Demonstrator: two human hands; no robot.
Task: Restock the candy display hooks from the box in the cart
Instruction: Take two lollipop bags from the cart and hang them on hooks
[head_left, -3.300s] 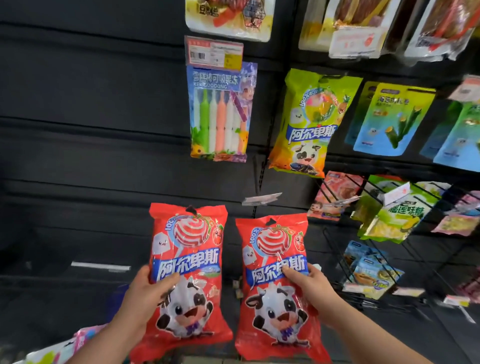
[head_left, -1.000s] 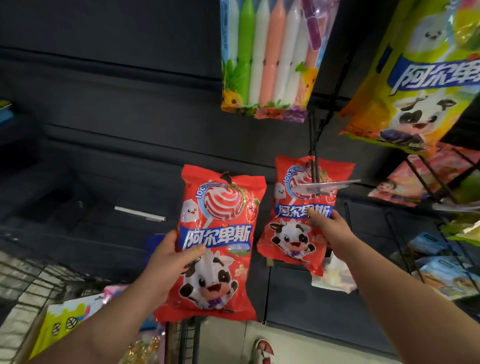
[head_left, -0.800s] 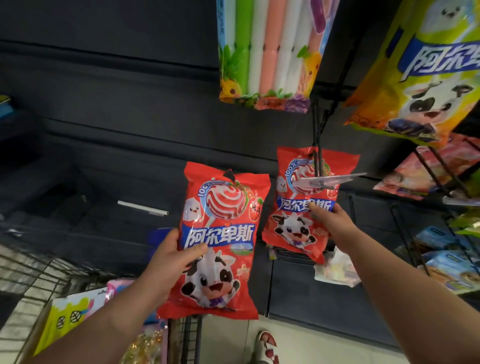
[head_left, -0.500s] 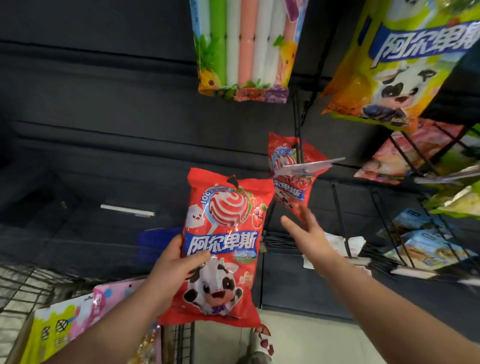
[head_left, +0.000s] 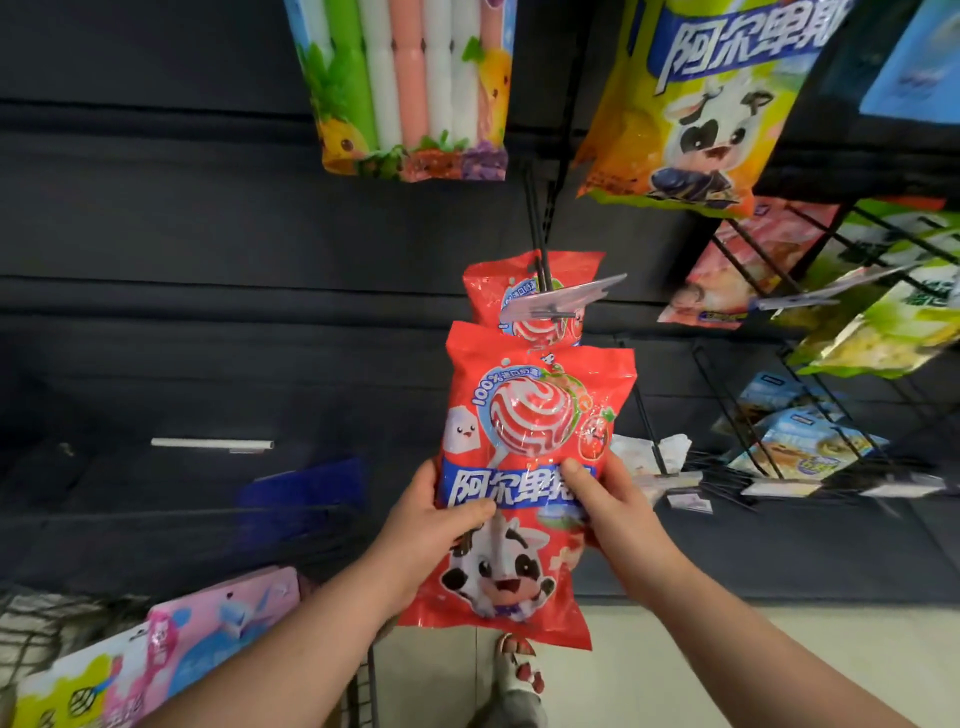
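- dark grooved wall panel (head_left: 208, 234) fills the back, with a yellow candy bag (head_left: 691, 104) hanging top right
- the red lollipop bag (head_left: 524, 415) is upright mid-frame, its top overlapping a matching hung bag (head_left: 498, 280) on the display hook (head_left: 537, 244)
- left grip (head_left: 431, 525) is wrapped round its left edge, thumb on the front
- right grip (head_left: 613, 512) pinches the right edge

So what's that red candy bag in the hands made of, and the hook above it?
The red lollipop bag: glossy plastic film, judging by its sheen and crinkles. The display hook: thin, dark rods, probably painted metal wire, though that's uncertain.
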